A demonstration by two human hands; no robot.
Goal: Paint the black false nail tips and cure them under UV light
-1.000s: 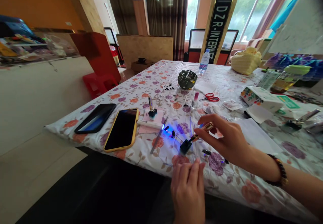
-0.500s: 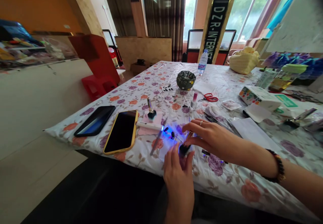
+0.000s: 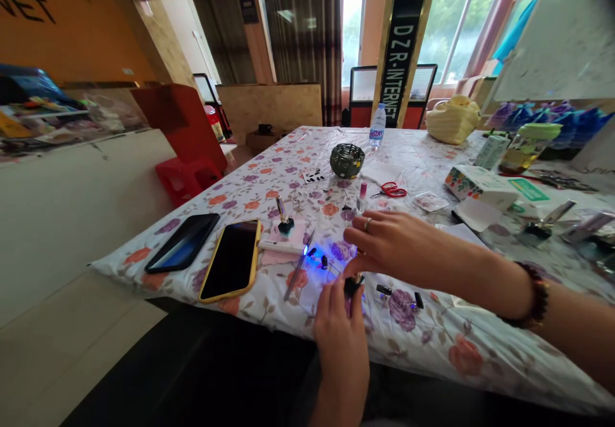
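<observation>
Near the table's front edge my left hand (image 3: 341, 324) is closed around a small dark bottle (image 3: 353, 284). Above it, my right hand (image 3: 384, 244) pinches the bottle's top, which its fingers mostly hide. Just left of the bottle, a white pen-shaped lamp (image 3: 283, 247) shines blue light on small black pieces (image 3: 324, 261). A thin grey stick (image 3: 298, 267) lies across the lamp's lit end. Two more black pieces, one of them here (image 3: 384, 290), rest right of my hands. Another dark bottle (image 3: 286, 225) stands upright on pink paper behind the lamp.
Two phones, one black (image 3: 182, 242) and one in a yellow case (image 3: 231, 260), lie at the left. Farther back are a woven basket (image 3: 346, 161), red scissors (image 3: 393, 190), a pink-capped bottle (image 3: 361, 197) and a water bottle (image 3: 377, 127). Boxes (image 3: 480, 186) stand at the right.
My right hand has shifted slightly and now covers more of the bottle's top. My left fingers are closer around the bottle. The whole view has tilted a little upward.
</observation>
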